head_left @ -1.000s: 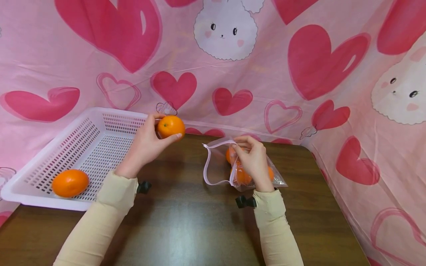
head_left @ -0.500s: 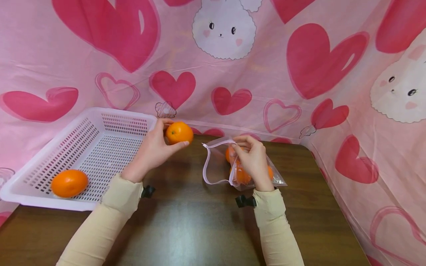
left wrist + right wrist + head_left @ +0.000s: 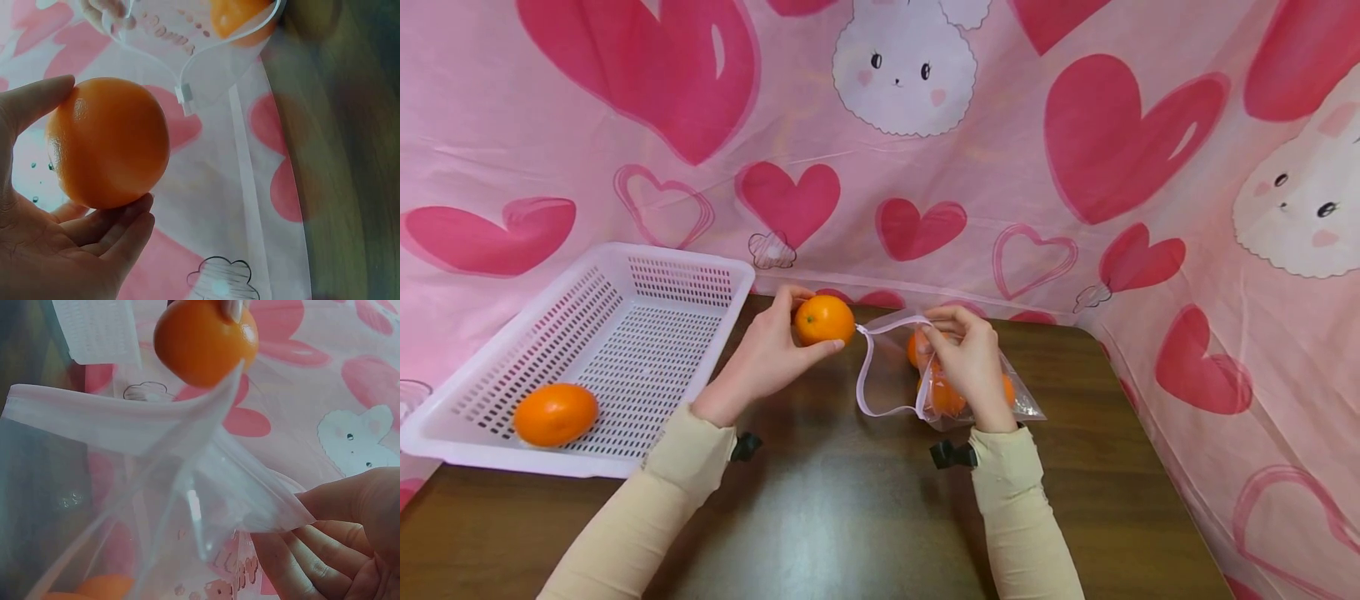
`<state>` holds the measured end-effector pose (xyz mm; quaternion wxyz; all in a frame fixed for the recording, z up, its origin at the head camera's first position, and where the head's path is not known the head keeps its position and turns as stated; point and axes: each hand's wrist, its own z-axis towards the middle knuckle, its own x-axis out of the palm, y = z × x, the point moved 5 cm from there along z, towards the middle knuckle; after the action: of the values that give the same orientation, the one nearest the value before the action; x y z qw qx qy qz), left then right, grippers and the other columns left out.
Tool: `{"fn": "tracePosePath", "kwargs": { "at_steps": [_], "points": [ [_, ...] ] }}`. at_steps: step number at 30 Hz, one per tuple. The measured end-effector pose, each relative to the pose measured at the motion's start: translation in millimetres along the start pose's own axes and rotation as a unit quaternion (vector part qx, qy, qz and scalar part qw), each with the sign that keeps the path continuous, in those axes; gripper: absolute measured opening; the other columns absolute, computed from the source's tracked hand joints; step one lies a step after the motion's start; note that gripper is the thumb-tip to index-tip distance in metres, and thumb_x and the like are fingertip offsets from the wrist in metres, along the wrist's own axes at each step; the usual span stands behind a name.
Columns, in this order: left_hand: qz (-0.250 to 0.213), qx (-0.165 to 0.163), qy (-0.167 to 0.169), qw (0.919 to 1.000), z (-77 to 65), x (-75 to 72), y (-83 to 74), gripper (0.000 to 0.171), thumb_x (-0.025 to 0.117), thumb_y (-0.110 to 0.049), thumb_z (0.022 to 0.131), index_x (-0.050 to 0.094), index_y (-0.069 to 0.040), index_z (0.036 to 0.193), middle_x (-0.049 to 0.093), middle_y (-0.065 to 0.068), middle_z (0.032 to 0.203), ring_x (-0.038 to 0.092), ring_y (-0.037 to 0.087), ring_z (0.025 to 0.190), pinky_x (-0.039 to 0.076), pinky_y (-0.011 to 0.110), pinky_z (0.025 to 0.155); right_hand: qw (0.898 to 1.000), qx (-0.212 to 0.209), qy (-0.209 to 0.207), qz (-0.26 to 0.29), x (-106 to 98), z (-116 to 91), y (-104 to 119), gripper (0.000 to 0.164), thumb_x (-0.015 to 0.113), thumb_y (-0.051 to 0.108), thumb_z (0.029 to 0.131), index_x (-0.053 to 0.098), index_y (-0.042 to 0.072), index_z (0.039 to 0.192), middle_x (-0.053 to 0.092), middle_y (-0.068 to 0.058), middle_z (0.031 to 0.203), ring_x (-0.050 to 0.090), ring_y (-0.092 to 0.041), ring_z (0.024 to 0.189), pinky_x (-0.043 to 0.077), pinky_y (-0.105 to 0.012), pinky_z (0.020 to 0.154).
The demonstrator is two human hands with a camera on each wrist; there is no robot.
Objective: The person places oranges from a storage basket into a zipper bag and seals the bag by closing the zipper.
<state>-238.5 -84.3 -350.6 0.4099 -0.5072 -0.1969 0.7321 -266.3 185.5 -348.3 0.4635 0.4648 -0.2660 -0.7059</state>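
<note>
My left hand (image 3: 769,354) grips an orange (image 3: 824,321) between thumb and fingers, above the table and just left of a clear zip bag (image 3: 886,375). In the left wrist view the same orange (image 3: 112,144) sits against the fingertips, apart from the bag's white slider (image 3: 184,95). My right hand (image 3: 968,358) pinches the bag's upper edge, and its mouth gapes toward the left. Several oranges (image 3: 947,396) lie inside the bag, partly hidden by that hand. From the right wrist, thumb and fingers hold the bag's rim (image 3: 281,509).
A white perforated plastic basket (image 3: 700,333) stands at the left on the brown wooden table (image 3: 820,517), with one orange (image 3: 556,414) in its near left corner. A pink cloth (image 3: 820,100) with hearts and rabbits hangs behind and along the right side.
My left hand has carried the orange rightward and slightly down, from beside the basket's rim to the edge of the bag's mouth. The right hand and the bag have stayed in place.
</note>
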Motion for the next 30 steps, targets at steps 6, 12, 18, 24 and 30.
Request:
{"fn": "tracePosePath", "kwargs": {
  "at_steps": [6,12,18,24,30],
  "points": [
    [-0.007,-0.016,0.019,0.9997,-2.8,7.9,-2.7,0.073,0.085,-0.034,0.082,0.042,-0.009,0.135,0.059,0.012,0.129,0.061,0.03,0.107,0.049,0.049,0.1,1.0,0.001,0.0,-0.002,0.1,1.0,0.4,0.015,0.076,0.006,0.092,0.075,0.004,0.106,0.076,-0.009,0.096,0.073,-0.02,0.084,0.057,-0.023,0.076],
    [-0.011,-0.022,0.029,0.9993,-4.2,15.0,-4.4,0.072,0.084,-0.036,0.083,0.042,-0.01,0.136,0.058,0.012,0.131,0.061,0.029,0.107,0.049,0.047,0.1,1.0,0.002,0.004,0.002,1.1,3.0,0.9,0.015,0.076,0.006,0.092,0.074,0.003,0.107,0.076,-0.01,0.096,0.073,-0.021,0.085,0.058,-0.026,0.079],
    [-0.014,-0.018,0.037,0.9991,-5.2,22.4,-4.1,0.073,0.084,-0.039,0.083,0.042,-0.01,0.136,0.06,0.011,0.129,0.063,0.028,0.103,0.051,0.045,0.097,1.0,0.002,0.007,0.005,1.3,3.8,0.9,0.016,0.076,0.006,0.092,0.075,0.003,0.107,0.076,-0.01,0.097,0.073,-0.02,0.086,0.057,-0.025,0.08],
    [-0.029,-0.008,0.045,0.9986,-7.3,31.6,-3.2,0.068,0.085,-0.036,0.083,0.046,-0.009,0.132,0.063,0.009,0.122,0.063,0.025,0.098,0.052,0.044,0.092,1.0,0.002,0.008,0.005,2.0,3.4,1.5,0.016,0.076,0.006,0.092,0.075,0.003,0.107,0.076,-0.01,0.097,0.073,-0.02,0.085,0.057,-0.022,0.076],
    [-0.036,0.004,0.064,0.9973,-9.2,38.6,-4.5,0.062,0.084,-0.034,0.083,0.049,-0.008,0.127,0.063,0.008,0.118,0.062,0.023,0.098,0.054,0.042,0.092,1.0,0.002,0.008,0.004,3.2,4.1,1.3,0.016,0.076,0.006,0.092,0.074,0.003,0.107,0.076,-0.009,0.096,0.073,-0.02,0.083,0.057,-0.021,0.074]
  ]
}}
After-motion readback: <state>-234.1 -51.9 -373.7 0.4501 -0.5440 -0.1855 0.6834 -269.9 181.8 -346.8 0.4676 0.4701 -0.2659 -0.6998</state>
